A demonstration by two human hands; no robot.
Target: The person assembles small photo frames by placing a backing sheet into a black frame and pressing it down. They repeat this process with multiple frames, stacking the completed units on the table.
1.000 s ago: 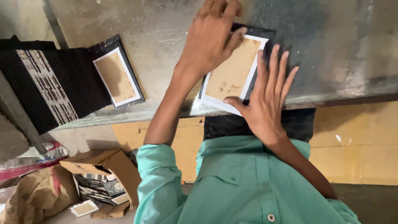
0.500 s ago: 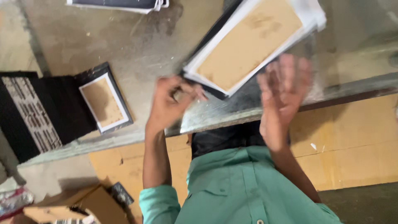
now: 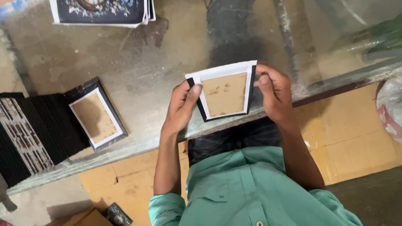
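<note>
Currently, 1 small picture frame (image 3: 224,93), back side up: brown backing board, white paper border, black edge showing at the left and bottom. It is held just above the near edge of the glass-topped table (image 3: 138,67), tilted slightly, close to the person's chest, apparently so the back can be checked at short range.

Left hand (image 3: 181,104): fingers curled behind the frame's left edge, thumb pressed on its front, pinching it.

Right hand (image 3: 274,93): fingers bent over the right edge, gripping that side; a grip on opposite edges keeps the board face uncovered.

1 second frame (image 3: 97,117), also back up, lies flat on the table to the left, well apart from the hands, resting against a row of black frames (image 3: 37,134) stacked on edge, likely a batch kept together.

1 pile of dark floral prints (image 3: 102,10) with white margins sits at the far edge of the table.

Green shirt (image 3: 247,192) fills the lower view; yellow flooring (image 3: 356,134) shows below the table edge.
</note>
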